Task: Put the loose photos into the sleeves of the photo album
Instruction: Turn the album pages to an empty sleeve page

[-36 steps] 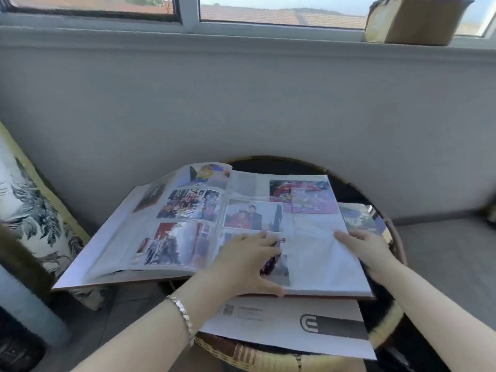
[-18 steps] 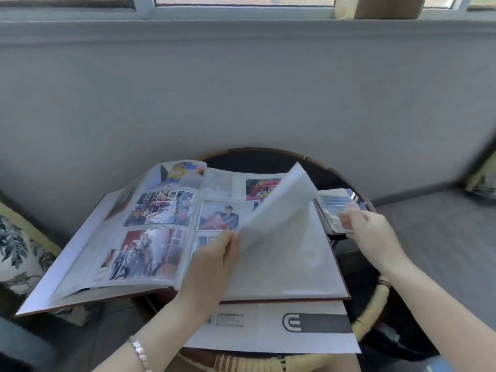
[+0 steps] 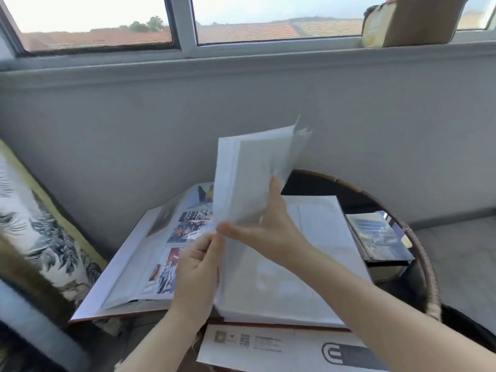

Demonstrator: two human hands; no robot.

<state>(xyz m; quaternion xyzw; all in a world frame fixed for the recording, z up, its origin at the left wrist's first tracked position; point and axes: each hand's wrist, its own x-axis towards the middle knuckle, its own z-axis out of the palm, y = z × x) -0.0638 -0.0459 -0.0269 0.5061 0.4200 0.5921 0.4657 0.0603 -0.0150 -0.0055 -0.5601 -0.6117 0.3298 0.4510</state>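
The photo album (image 3: 128, 267) lies open on a round table. Its left page shows several colour photos in sleeves. One album page (image 3: 249, 178) stands nearly upright in the middle. My left hand (image 3: 197, 267) pinches this page's lower near edge. My right hand (image 3: 264, 229) holds the same page from the right, with the fingers against its blank side. The right-hand page (image 3: 316, 237) underneath has blank, empty sleeves. A stack of loose photos (image 3: 378, 237) lies to the right of the album, apart from both hands.
A white printed envelope (image 3: 281, 347) sticks out from under the album's near edge. The round table has a woven rim (image 3: 426, 267). A patterned cushion (image 3: 40, 229) stands at the left. A cardboard box (image 3: 410, 20) sits on the window sill behind the table.
The page has been lifted from a low curl to nearly upright. My right hand left the photo stack and came over to the page. The camera tilted upward.
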